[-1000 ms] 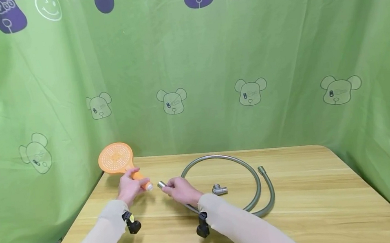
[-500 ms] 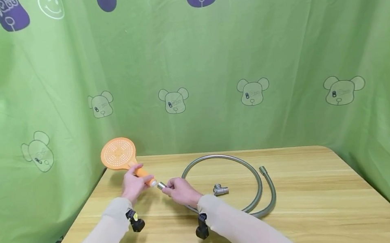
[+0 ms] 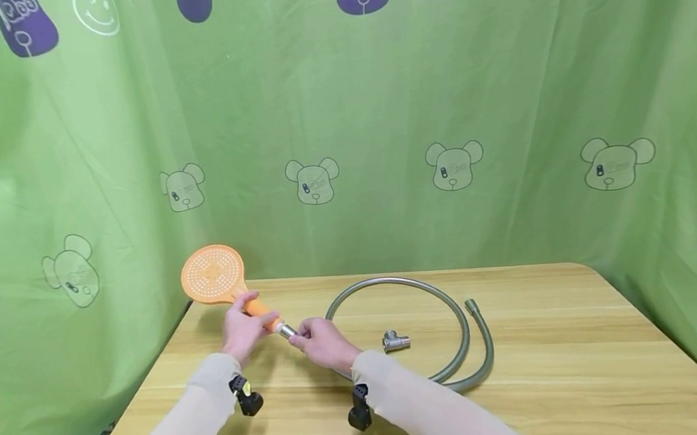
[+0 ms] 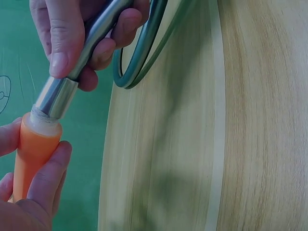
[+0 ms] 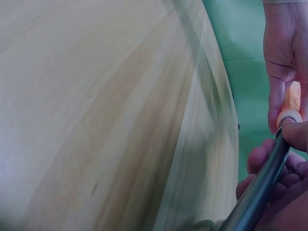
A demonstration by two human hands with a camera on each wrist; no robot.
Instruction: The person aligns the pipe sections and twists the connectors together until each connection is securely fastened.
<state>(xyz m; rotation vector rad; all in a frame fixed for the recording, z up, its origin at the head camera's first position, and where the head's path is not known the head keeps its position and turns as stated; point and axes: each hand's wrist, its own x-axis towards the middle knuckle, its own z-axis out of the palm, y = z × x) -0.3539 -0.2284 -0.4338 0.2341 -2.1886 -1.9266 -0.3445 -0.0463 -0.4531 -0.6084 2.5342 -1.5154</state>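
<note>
My left hand (image 3: 243, 331) grips the handle of an orange shower head (image 3: 213, 273), its round spray face turned up toward the head camera. The handle ends in a white threaded neck (image 4: 44, 123). Between thumb and fingers, my right hand (image 3: 325, 344) pinches a grey shower hose (image 3: 444, 302) just behind its metal end fitting (image 4: 57, 97). In the left wrist view that fitting meets the white neck and covers part of its thread, in line with the handle. How far it is screwed on, I cannot tell.
On the wooden table (image 3: 556, 337) the hose loops to the right, and its free end (image 3: 471, 306) points to the back. Inside the loop lies a small metal tee valve (image 3: 395, 341). A green patterned curtain (image 3: 372, 97) encloses the back and sides.
The shower head has moved right, closing the gap to the hose fitting, and the two now touch. My right hand has barely moved. The tee valve stays where it lay.
</note>
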